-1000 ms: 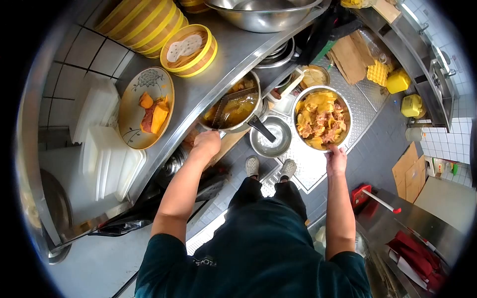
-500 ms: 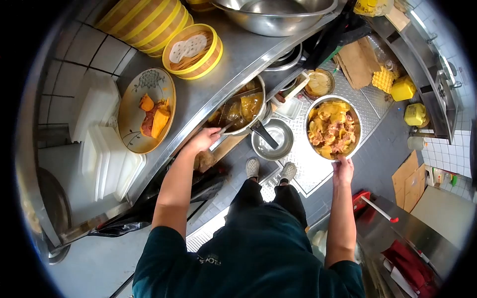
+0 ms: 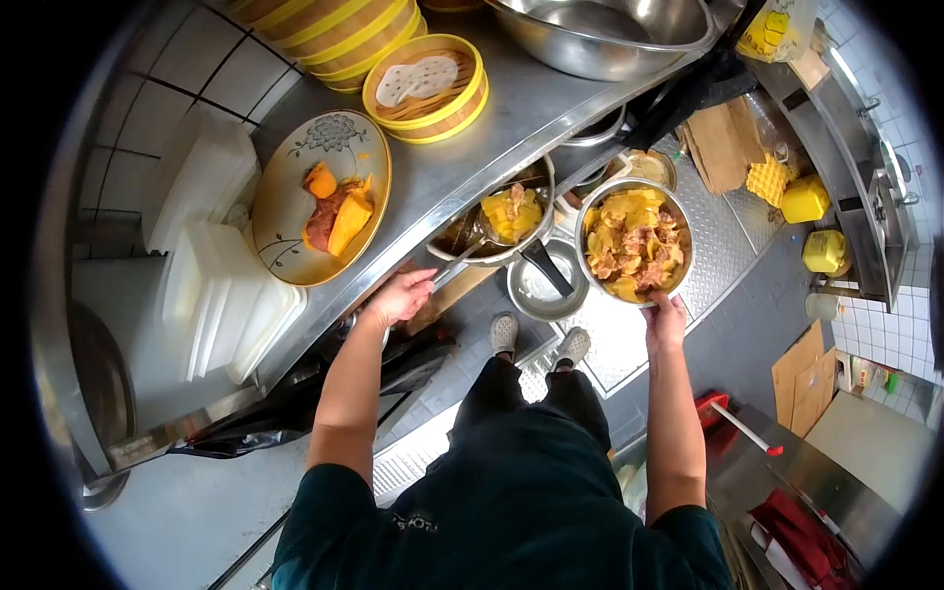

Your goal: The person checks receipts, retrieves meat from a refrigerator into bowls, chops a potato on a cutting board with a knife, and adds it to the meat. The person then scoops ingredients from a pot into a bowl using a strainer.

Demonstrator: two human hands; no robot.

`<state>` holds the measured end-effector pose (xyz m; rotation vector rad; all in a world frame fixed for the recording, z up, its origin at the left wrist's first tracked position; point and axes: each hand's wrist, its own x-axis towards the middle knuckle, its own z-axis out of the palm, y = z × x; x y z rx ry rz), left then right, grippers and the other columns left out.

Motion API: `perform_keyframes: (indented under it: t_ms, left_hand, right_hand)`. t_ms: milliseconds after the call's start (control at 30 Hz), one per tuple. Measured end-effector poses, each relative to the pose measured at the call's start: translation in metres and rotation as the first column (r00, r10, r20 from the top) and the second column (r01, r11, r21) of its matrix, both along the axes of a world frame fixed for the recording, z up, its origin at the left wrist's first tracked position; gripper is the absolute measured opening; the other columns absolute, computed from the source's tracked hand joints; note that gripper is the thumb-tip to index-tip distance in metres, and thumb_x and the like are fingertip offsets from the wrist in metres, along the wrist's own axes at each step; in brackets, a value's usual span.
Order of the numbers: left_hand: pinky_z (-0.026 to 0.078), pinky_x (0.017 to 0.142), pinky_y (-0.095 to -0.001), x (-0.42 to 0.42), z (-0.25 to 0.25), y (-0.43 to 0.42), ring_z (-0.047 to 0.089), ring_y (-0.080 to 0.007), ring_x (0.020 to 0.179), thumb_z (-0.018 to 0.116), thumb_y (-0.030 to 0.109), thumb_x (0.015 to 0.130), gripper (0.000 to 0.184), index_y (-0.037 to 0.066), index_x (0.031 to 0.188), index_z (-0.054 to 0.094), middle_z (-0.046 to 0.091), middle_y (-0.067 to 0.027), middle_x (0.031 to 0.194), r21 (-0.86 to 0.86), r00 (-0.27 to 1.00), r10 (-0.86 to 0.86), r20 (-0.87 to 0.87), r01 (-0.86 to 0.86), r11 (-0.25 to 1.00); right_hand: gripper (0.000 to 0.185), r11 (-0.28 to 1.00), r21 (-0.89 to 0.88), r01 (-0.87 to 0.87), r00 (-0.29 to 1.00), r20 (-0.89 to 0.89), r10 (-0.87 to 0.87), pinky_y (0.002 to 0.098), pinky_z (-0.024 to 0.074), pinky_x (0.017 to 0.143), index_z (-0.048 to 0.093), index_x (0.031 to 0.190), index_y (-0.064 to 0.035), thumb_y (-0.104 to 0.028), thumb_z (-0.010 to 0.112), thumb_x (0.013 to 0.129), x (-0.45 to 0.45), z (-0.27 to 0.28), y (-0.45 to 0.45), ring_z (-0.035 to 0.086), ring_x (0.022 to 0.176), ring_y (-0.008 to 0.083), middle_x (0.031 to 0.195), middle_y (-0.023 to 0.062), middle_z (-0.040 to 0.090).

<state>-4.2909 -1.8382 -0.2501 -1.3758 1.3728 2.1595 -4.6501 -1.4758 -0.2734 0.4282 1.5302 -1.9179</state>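
My left hand (image 3: 405, 295) is closed around the handle of a metal ladle (image 3: 462, 259) over a pot (image 3: 543, 231) at the counter's front edge. Yellow pieces with a bit of meat (image 3: 511, 212) are heaped on the ladle's head, which they hide; brown liquid shows around them in the pot. My right hand (image 3: 666, 320) grips the near rim of a round metal bowl (image 3: 587, 258), held up just right of the pot. Chunks of meat and yellow slices (image 3: 637, 244) fill this bowl. A saucepan (image 3: 539, 303) with a black handle sits below, between the two.
On the counter (image 3: 433, 177) stand an oval plate (image 3: 285, 177) with orange and reddish pieces, bamboo steamers (image 3: 452, 123) with yellow bands, and a large steel basin (image 3: 600, 59). White containers (image 3: 211, 295) are stacked at left. Flattened cardboard (image 3: 716, 146) and yellow jugs (image 3: 806, 200) lie at right.
My left hand has raised the ladle out of the liquid, bringing up a heap of yellow pieces. The bowl in my right hand has shifted left, nearer the pot.
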Motion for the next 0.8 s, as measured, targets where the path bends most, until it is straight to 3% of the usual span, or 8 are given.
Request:
perform_keyframes:
  t_ms: [33,167,300,533,800]
  left_hand:
    - [0.022,0.040,-0.0207,0.004,0.002,0.004,0.030,-0.0039,0.047,0.056,0.017,0.103,0.049,0.010,0.149,0.041,0.041,0.0056,0.066,-0.008,1.000,0.017,-0.013,-0.017,1.000]
    - [0.023,0.040,-0.0204,0.015,0.010,0.018,0.031,-0.0037,0.046,0.056,0.016,0.102,0.046,0.010,0.147,0.045,0.041,0.0060,0.065,-0.026,0.995,0.077,-0.064,-0.079,0.997]
    - [0.024,0.039,-0.0208,0.022,0.011,0.031,0.030,-0.0045,0.044,0.055,0.016,0.103,0.046,0.012,0.148,0.045,0.041,0.0050,0.063,-0.054,0.984,0.134,-0.113,-0.141,0.989]
    - [0.025,0.039,-0.0197,0.016,0.040,0.053,0.032,-0.0042,0.045,0.055,0.015,0.103,0.046,0.012,0.148,0.046,0.045,0.0042,0.067,-0.105,0.967,0.203,-0.157,-0.221,0.970]
    - [0.025,0.039,-0.0192,-0.004,0.070,0.078,0.032,-0.0040,0.046,0.057,0.014,0.102,0.046,0.014,0.147,0.048,0.046,0.0029,0.069,-0.007,0.954,0.241,-0.177,-0.246,0.969]
  right_hand:
    - [0.018,1.000,0.009,-0.004,1.000,0.002,0.004,0.0275,0.0599,0.063,0.061,0.107,-0.0042,0.001,0.056,0.091,0.002,0.000,-0.004,0.068,0.079,0.0165,0.094,0.0063,0.068]
    - [0.015,1.000,-0.029,-0.005,1.000,0.009,0.005,0.0287,0.0608,0.065,0.059,0.104,-0.0030,0.002,0.057,0.089,0.010,0.002,-0.021,0.069,0.080,0.0178,0.096,0.0076,0.067]
    - [0.022,0.996,-0.011,-0.086,0.996,-0.001,0.086,0.0379,0.0592,0.087,0.058,0.112,0.0033,0.004,0.053,0.090,0.008,-0.006,-0.030,0.067,0.099,0.0242,0.109,0.0137,0.066]
    - [0.022,0.991,-0.032,-0.133,0.990,-0.041,0.132,0.0383,0.0596,0.085,0.061,0.108,0.0053,0.005,0.055,0.087,0.001,-0.021,-0.051,0.067,0.093,0.0237,0.103,0.0134,0.067]
    - [0.024,0.983,0.000,-0.181,0.982,-0.052,0.181,0.0377,0.0599,0.084,0.063,0.109,0.0041,0.003,0.057,0.086,-0.009,-0.033,-0.059,0.068,0.090,0.0231,0.103,0.0129,0.068]
